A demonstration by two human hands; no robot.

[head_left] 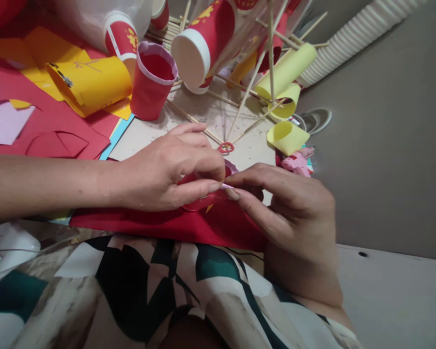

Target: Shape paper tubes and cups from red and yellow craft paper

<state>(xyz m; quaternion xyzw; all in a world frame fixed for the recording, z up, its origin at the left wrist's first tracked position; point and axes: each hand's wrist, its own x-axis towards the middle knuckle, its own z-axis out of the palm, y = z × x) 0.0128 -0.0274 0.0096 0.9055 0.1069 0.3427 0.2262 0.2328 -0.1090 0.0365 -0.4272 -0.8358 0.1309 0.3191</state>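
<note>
1. patterned garment (pixel 141 286), black, white, green and brown; across the lower edge, nearest the camera.

2. left hand (pixel 167 167): thumb and forefinger pinching the end of a lilac strip (pixel 226 186); other fingers curled above, one extended.

3. right hand (pixel 298 208): thumb and forefinger pinching the same strip, fingertips just beside those of the left.

4. small red paper cup (pixel 208 199), lilac-edged: tilted between the two hands, over the red sheet, largely hidden by the left hand. whether the strip is joined to its rim cannot be told.

5. red sheet (pixel 160 223): along the near edge of the pale worktop (pixel 125 145), beneath the hands.

6. standing red cup (pixel 150 99), lilac rim: upright, beyond the left hand.

7. yellow paper tube (pixel 98 85): on its side, left of the standing cup, over red and orange paper.

8. lilac paper piece (pixel 7 122): far left, on red paper.

9. printed paper cup (pixel 189 60), white-based: tilted, behind the standing cup.

10. wooden sticks (pixel 244 97): several, crossing; some meeting near a round red piece (pixel 225 147) just beyond the hands.

11. pale yellow rolls (pixel 288 138): right side, near a pink object (pixel 298 162), kind unclear.

12. white ribbed hose (pixel 352 41): upper right, against the grey wall (pixel 385 145).
</note>
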